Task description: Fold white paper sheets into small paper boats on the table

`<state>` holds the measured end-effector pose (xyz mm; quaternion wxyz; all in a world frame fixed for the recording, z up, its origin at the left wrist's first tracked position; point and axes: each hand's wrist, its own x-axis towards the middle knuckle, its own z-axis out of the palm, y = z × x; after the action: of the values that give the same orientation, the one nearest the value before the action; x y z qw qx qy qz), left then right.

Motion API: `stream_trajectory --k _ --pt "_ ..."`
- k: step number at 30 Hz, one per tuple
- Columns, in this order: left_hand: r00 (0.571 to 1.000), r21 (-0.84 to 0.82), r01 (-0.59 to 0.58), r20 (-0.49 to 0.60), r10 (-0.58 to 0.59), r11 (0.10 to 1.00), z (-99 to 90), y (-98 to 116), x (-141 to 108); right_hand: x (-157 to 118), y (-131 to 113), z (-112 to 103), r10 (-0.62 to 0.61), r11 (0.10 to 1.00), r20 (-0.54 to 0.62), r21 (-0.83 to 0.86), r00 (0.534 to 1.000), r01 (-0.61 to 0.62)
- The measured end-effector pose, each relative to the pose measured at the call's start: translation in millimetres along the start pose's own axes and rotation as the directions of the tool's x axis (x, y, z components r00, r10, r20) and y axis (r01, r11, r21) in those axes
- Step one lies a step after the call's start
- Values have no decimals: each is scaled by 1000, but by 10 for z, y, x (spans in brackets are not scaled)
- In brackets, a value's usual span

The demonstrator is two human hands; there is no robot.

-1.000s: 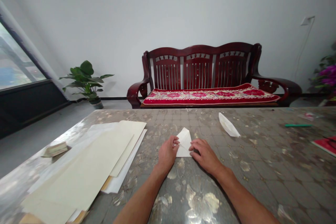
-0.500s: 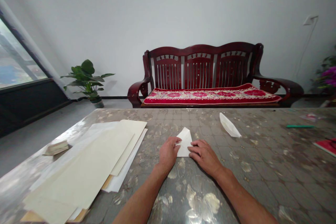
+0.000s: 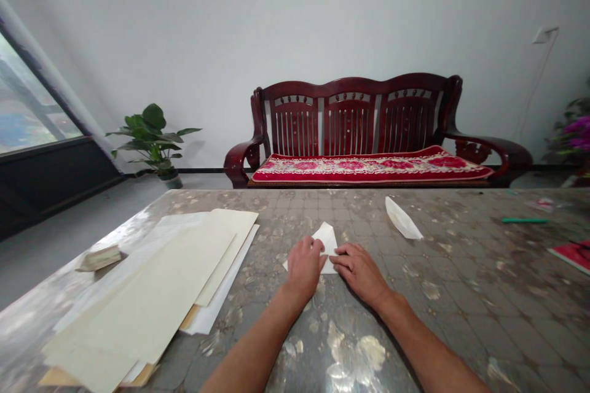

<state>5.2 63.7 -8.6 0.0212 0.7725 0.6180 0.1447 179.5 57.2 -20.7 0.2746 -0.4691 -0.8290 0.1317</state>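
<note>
A small white sheet of folded paper [image 3: 326,234] lies flat on the table in front of me, its pointed end facing away. Curled over its left part is my left hand [image 3: 305,263], fingers bent and pressed onto the paper. One white corner shows to the left of that hand. My right hand [image 3: 358,267] pinches the paper's right edge, fingers closed, close to the left fingertips. What lies under the left palm is hidden. Farther off to the right rests a folded paper boat [image 3: 404,218].
Large cream and white sheets [image 3: 152,282] are stacked at the left, a small block-like bundle [image 3: 98,258] beside them. A green pen [image 3: 524,220] and a red item [image 3: 571,254] lie on the right. Beyond the patterned table [image 3: 258,356] stands a wooden bench [image 3: 353,123].
My left hand has slid rightward over the paper, nearer the right hand. A paper corner now shows at its left. My right hand has hardly moved.
</note>
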Motion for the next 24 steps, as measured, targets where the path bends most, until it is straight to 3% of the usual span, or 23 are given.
stream_trajectory --k 7,11,17,24 --pt "1000 86 1 3 -1 996 24 27 32 1 119 -28 -39 980 17 198 999 35" --pt "1000 127 3 -7 -2 992 56 38 53 0 108 -70 -11 976 32 218 999 4" --pt "999 177 40 -3 -40 983 54 109 75 9 -40 -71 67 994 34 87 997 -69" --pt "1000 162 25 0 -26 986 60 86 68 19 -223 30 130 976 -71 -166 989 -140"
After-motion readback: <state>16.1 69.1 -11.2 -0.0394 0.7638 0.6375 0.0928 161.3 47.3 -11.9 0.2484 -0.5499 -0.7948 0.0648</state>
